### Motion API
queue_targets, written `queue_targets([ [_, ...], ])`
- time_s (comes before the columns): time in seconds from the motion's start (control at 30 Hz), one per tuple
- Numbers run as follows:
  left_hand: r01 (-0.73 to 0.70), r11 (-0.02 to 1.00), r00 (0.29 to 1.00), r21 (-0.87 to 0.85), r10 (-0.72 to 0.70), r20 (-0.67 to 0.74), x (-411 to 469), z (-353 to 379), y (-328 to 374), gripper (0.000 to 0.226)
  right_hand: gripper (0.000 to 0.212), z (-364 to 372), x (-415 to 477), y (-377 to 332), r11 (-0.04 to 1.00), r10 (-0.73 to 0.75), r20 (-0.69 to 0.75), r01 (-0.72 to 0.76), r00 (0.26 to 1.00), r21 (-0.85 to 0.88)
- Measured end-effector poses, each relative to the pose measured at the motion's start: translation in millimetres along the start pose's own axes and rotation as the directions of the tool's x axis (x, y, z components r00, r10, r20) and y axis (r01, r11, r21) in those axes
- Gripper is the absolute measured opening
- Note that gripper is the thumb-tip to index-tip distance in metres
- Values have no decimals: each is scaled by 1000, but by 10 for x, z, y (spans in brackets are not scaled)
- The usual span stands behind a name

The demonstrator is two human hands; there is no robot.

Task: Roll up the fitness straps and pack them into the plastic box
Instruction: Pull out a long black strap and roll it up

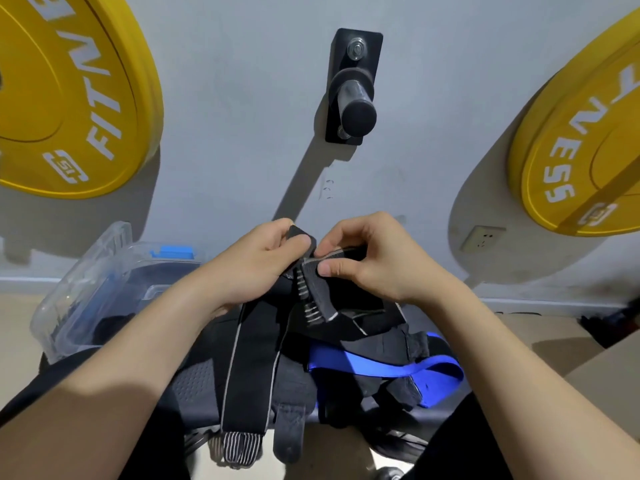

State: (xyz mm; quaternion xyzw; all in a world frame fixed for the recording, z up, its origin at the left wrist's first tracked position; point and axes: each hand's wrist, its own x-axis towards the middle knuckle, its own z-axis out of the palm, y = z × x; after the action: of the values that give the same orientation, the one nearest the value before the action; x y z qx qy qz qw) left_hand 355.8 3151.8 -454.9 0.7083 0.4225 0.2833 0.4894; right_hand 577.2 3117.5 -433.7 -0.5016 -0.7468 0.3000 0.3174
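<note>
Your left hand and right hand both pinch the black strap at its stitched end, right of the plastic box. Likely light, limp webbing; hold that end, roll tight.

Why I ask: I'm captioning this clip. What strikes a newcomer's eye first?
The left yellow plate and right yellow plate hang on the wall. At centre, the left hand and right hand pinch a black strap above a blue strap; the clear plastic box stands at left.
</note>
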Motion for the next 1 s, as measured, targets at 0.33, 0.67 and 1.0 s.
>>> queue_targets([
  [0.33,24,992,997,124,-32,66,55,41,-89,33,30,15,124,158,992,120,-141,-125,983,-24],
  [0.67,9,994,773,-105,-73,-631,137,-77,-112,19,22,-187,35,749,674,611,264,-315,746,-668],
  [1.0,83,967,706,-240,-227,-671,72,-119,-155,28,10,-317,203,818,926,266,-346,-338,900,-167],
])
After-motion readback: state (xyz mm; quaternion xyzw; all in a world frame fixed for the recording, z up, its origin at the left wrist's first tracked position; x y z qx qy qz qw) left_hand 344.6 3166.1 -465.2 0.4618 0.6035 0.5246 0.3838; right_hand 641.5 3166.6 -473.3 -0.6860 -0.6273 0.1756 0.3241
